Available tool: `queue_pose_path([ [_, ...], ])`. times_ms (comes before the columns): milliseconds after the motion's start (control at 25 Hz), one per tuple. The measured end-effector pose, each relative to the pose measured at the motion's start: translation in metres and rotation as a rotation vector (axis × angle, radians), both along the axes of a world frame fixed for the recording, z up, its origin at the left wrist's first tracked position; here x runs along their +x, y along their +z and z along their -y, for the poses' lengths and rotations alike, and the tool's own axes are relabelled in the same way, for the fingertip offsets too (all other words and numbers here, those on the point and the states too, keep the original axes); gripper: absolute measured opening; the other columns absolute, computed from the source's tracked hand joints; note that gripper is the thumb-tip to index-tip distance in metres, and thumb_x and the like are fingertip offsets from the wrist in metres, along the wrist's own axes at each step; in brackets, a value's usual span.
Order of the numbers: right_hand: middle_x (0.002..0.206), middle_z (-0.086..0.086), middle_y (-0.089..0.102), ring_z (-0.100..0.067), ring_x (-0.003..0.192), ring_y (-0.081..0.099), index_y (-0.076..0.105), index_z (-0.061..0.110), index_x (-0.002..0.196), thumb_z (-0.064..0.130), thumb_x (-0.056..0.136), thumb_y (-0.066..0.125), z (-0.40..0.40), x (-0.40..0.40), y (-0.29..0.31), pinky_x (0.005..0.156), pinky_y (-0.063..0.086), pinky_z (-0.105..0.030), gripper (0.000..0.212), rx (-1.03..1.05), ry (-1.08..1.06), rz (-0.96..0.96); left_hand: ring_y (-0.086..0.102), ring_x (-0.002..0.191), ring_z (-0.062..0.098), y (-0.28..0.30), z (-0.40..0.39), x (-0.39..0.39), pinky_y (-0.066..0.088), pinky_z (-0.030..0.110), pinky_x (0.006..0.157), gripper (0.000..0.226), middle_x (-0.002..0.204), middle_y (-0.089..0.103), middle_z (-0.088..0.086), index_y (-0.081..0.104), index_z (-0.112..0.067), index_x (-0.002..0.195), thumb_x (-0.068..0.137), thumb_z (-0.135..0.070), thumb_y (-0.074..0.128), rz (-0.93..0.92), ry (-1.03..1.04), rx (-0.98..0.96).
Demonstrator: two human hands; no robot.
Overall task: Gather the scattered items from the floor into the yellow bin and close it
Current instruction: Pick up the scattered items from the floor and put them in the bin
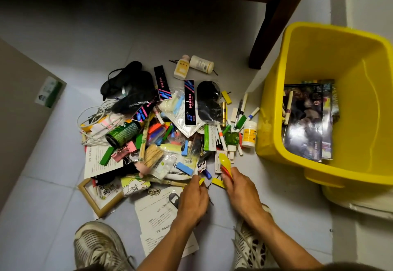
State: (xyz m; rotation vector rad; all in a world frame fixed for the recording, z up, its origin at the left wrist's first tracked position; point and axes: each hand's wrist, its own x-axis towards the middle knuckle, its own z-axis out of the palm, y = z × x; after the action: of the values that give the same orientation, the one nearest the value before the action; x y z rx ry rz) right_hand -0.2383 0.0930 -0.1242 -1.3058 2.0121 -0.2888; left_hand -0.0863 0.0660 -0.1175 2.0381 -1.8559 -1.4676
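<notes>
We're early in the job. The yellow bin (302, 62) sits open on our right, holding only some magazines (306, 121) and a couple of sticks. Most of the pile (161, 130) is on the floor (53, 164). Our right hand (240, 192) is closed around a yellow spoon (225, 162); our left hand (194, 200) pinches a small yellow piece (201, 181). Lid not visible; closing comes last.

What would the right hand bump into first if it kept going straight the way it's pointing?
Probably the small white bottle just beyond the yellow spoon that the right hand holds, with the green jar behind it. One view makes depth hard to judge, so this is a guess.
</notes>
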Motion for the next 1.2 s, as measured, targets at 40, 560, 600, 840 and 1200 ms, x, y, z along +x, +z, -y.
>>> queue_pose_path([
  [40,0.104,-0.008,0.068,-0.030,0.087,0.063,0.050,0.017,0.116,0.043,0.102,0.040,-0.002,0.003,0.001,0.069,0.047,-0.036,0.031,0.013,0.108,-0.048,0.058,0.101,0.027,0.001,-0.003,0.003,0.048,0.038,0.085,0.023,0.111,0.061,0.009,0.048,-0.015,0.119,0.101,-0.026,0.038,0.030,0.025,0.009],
  [560,0.094,0.004,0.057,-0.010,0.080,0.058,0.035,0.028,0.115,0.050,0.102,0.033,-0.008,0.014,-0.017,0.069,0.046,-0.030,0.026,0.216,0.179,0.257,0.056,0.084,0.021,-0.012,-0.014,0.044,0.044,0.033,0.070,0.025,0.087,0.056,-0.002,0.047,-0.018,0.087,0.088,-0.036,0.063,0.206,0.602,-0.062],
  [600,0.095,0.005,0.056,-0.010,0.084,0.058,0.038,0.029,0.116,0.052,0.101,0.033,-0.011,0.015,-0.018,0.073,0.048,-0.030,0.027,0.195,0.132,0.339,0.059,0.082,0.024,-0.013,-0.007,0.045,0.046,0.034,0.070,0.026,0.084,0.058,-0.001,0.047,-0.016,0.083,0.086,-0.034,0.066,0.143,0.784,0.000],
  [840,0.088,0.006,0.067,-0.003,0.083,0.065,0.049,0.042,0.110,0.052,0.099,0.042,-0.003,0.018,-0.008,0.080,0.052,-0.028,0.016,0.170,-0.018,0.656,0.058,0.058,0.019,-0.023,0.025,0.039,0.050,0.025,0.053,0.019,0.081,0.066,0.009,0.058,-0.010,0.090,0.079,-0.005,0.073,-0.273,1.398,0.216],
  [1200,0.080,-0.006,0.068,-0.007,0.049,0.050,0.057,0.027,0.102,0.033,0.102,0.046,0.021,0.021,0.041,0.042,0.039,-0.021,0.013,0.106,-0.141,0.889,0.069,0.067,0.018,0.027,-0.065,0.013,0.054,0.031,0.063,0.015,0.066,0.071,-0.005,0.062,-0.014,0.076,0.081,-0.007,0.074,-0.233,1.013,0.171],
])
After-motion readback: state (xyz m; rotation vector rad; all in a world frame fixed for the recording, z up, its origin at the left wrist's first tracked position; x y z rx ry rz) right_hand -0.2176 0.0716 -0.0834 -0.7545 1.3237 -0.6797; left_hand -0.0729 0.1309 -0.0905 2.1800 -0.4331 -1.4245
